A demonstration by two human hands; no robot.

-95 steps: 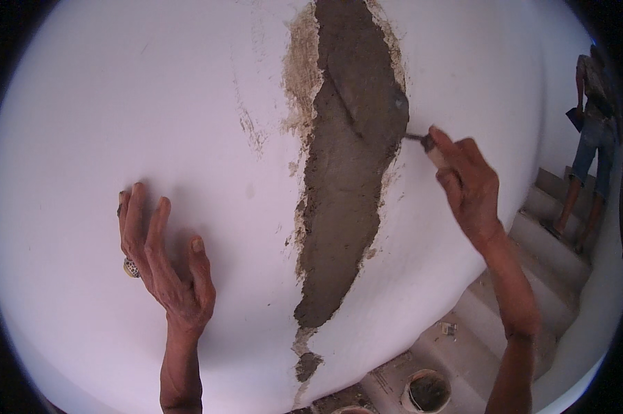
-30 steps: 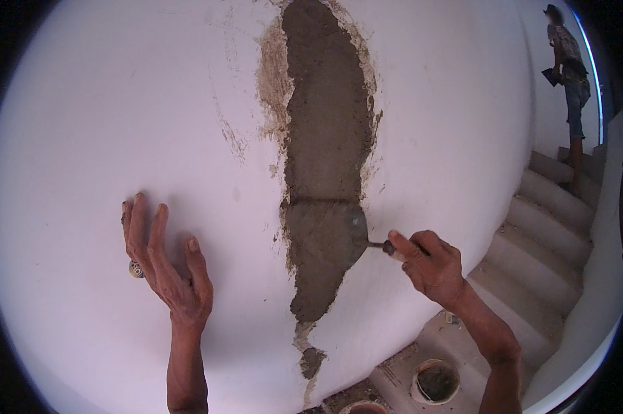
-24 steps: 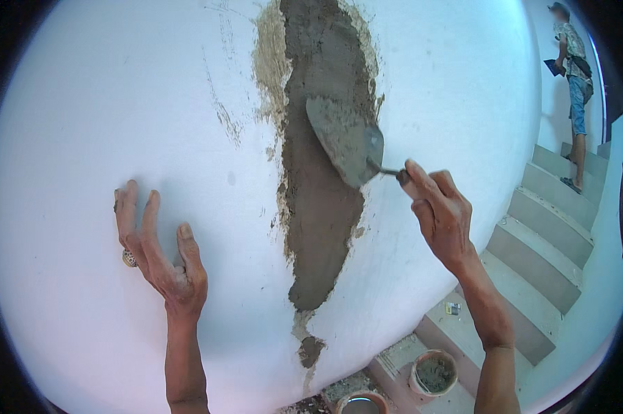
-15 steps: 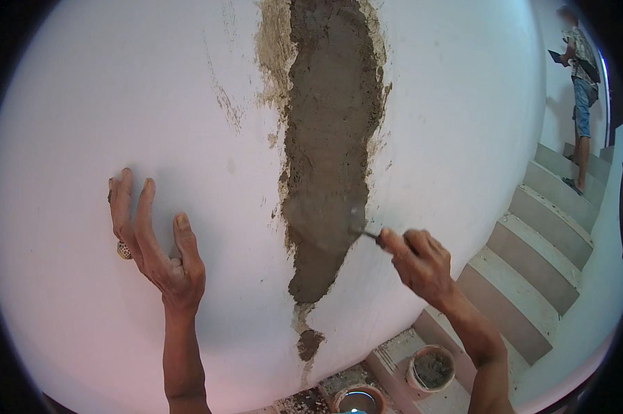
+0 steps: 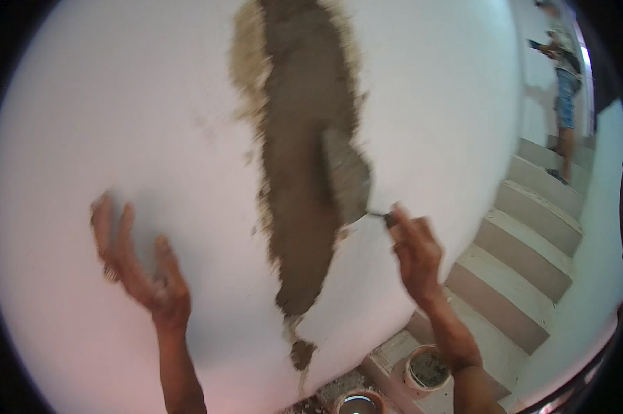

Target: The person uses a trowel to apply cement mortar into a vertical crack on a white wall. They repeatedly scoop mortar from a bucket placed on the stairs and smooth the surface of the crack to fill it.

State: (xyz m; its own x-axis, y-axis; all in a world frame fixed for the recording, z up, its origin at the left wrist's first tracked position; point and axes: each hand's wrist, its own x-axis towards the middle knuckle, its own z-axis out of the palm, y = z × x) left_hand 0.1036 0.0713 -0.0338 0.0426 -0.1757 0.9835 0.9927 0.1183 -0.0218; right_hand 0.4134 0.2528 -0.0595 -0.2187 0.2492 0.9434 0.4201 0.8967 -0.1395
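Observation:
A long strip of wet grey-brown mortar runs down the white wall, ragged along its sides and narrowing to a small separate patch below. My right hand is closed round the handle of a trowel. The trowel's flat blade lies at the strip's right edge, tilted upward; whether its whole face touches the mortar cannot be made out. Left of the strip, my left hand rests against the wall with fingers spread, holding nothing. A ring shows on one of its fingers.
Below stand a bucket of mortar and a second bucket holding liquid. Grey stairs climb at the right, where another person stands holding a dark flat object. Spatters dot the floor by the wall.
My right hand has tilted the trowel, its blade now turned up and standing out at the strip's right edge. The whole view has shifted slightly; my left hand stays spread at the wall.

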